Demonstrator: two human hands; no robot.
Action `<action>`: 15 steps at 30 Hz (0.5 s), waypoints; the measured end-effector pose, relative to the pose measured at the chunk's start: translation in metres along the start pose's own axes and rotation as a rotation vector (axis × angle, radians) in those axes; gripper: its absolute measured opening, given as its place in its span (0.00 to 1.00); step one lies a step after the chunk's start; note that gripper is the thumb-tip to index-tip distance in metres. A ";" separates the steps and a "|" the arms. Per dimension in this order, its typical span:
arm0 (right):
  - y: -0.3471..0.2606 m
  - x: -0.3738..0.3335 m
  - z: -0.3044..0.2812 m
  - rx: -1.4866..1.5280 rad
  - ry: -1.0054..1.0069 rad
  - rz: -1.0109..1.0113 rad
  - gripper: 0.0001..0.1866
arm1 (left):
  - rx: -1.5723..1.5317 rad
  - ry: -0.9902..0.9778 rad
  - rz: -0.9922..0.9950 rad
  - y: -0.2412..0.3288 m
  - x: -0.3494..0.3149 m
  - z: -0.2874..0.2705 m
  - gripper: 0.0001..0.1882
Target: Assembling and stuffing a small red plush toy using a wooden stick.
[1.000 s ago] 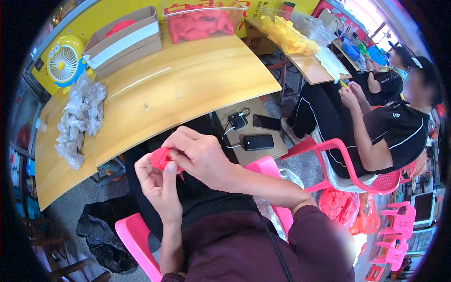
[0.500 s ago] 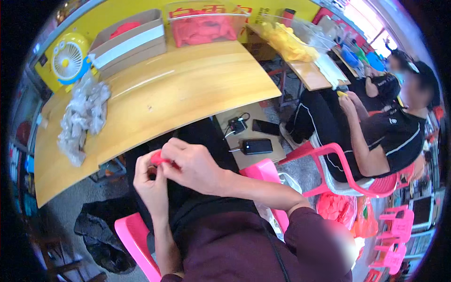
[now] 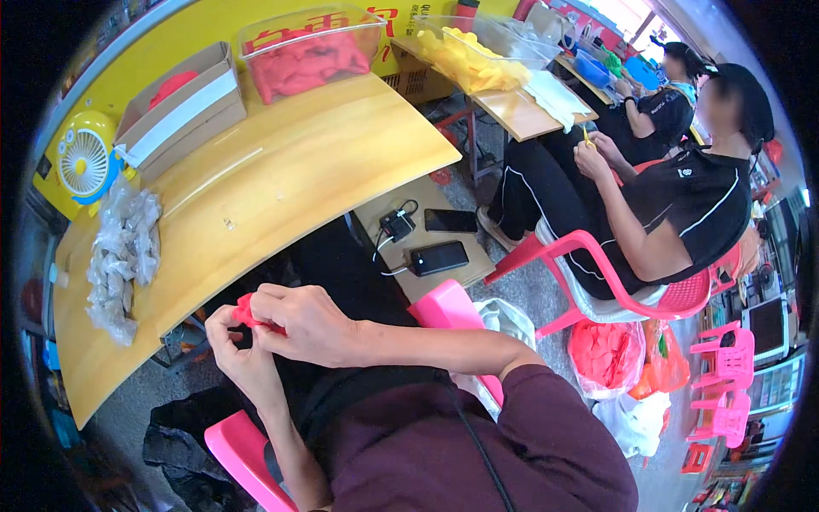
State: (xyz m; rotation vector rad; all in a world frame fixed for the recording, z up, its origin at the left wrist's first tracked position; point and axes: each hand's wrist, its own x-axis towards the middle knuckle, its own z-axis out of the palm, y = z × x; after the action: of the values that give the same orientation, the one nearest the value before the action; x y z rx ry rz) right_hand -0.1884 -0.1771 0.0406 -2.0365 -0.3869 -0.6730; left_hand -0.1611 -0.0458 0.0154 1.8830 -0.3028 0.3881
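A small, soft red piece (image 3: 245, 311) is pinched between both hands above my lap, just off the near edge of the table. My left hand (image 3: 246, 358) grips it from below and the left, with thumb and fingers bent around it. From the right, my right hand (image 3: 307, 324) closes its fingers on the same piece, its back facing up. The fingers cover most of the piece, so its kind cannot be made out. On the table, a clear bin (image 3: 311, 36) holds similar red pieces, and a cardboard box (image 3: 192, 111) beside it has red material inside.
Clear plastic bags with grey contents (image 3: 124, 256) lie on the wooden table (image 3: 341, 145) near a yellow fan (image 3: 85, 162). Two dark devices, one a power bank (image 3: 438, 258), rest on a lower board. Right of me a co-worker (image 3: 682, 196) sits in a pink chair (image 3: 589, 247).
The view has shifted, so the table and bins appear further left. My hands still pinch the red piece, which shows lower and further left. The co-worker's hands have risen slightly with a yellow piece.
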 end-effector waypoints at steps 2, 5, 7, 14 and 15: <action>0.006 -0.002 -0.001 0.032 -0.019 0.058 0.09 | 0.158 0.128 0.129 0.007 0.003 0.000 0.14; 0.003 -0.003 0.000 0.108 -0.054 0.142 0.10 | 0.116 0.304 0.133 0.005 0.002 0.002 0.16; 0.002 -0.004 0.001 0.146 -0.064 0.170 0.10 | -0.044 0.243 0.029 0.001 -0.004 -0.002 0.14; 0.009 -0.002 0.001 0.012 -0.067 0.170 0.10 | 0.004 0.060 0.092 0.004 -0.010 -0.001 0.03; 0.008 -0.003 0.001 0.042 -0.051 0.165 0.10 | -0.031 0.042 0.080 0.004 -0.012 -0.001 0.03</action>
State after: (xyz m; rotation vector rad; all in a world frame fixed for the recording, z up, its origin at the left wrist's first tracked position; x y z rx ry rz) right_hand -0.1863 -0.1807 0.0330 -2.0228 -0.2565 -0.5086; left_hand -0.1736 -0.0463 0.0142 1.8338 -0.3554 0.4737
